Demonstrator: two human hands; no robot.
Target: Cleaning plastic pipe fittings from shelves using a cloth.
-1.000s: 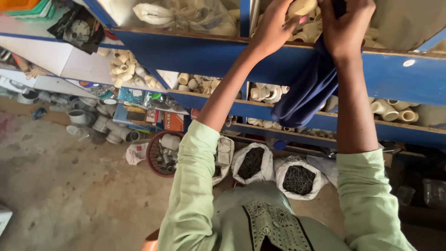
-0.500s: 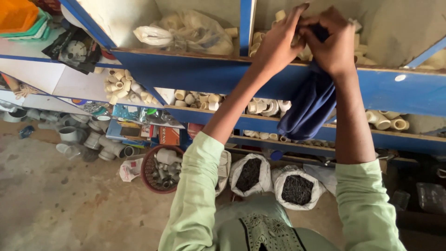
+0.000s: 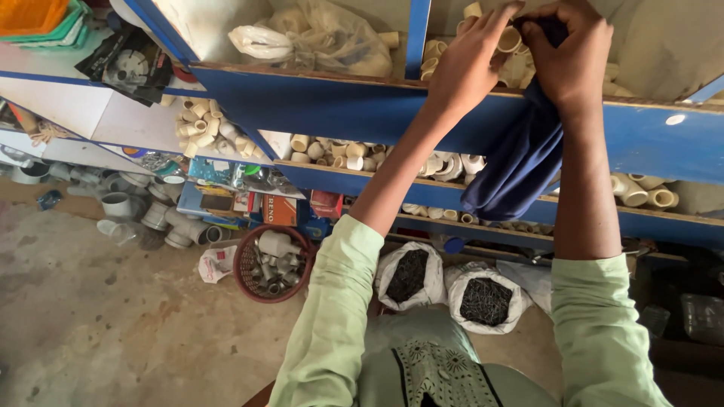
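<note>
— Pinching one cream pipe fitting [image 3: 509, 39] at the shelf's top bin, the left hand [image 3: 467, 68] has its fingertips closed on the rim. Good enough?

— I'd say so. The right hand [image 3: 571, 56] is clenched around the dark blue cloth [image 3: 520, 154], which hangs over the blue shelf edge [image 3: 317, 105]. Better to wipe with the cloth bunched tight and the fitting steadied above the bin.

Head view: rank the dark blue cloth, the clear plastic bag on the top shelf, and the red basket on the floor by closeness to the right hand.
From the right hand:
1. Dark blue cloth: gripped by it, hanging over the shelf edge.
2. Clear plastic bag: top shelf, in the compartment to the left.
3. Red basket: floor, far lower left.
</note>
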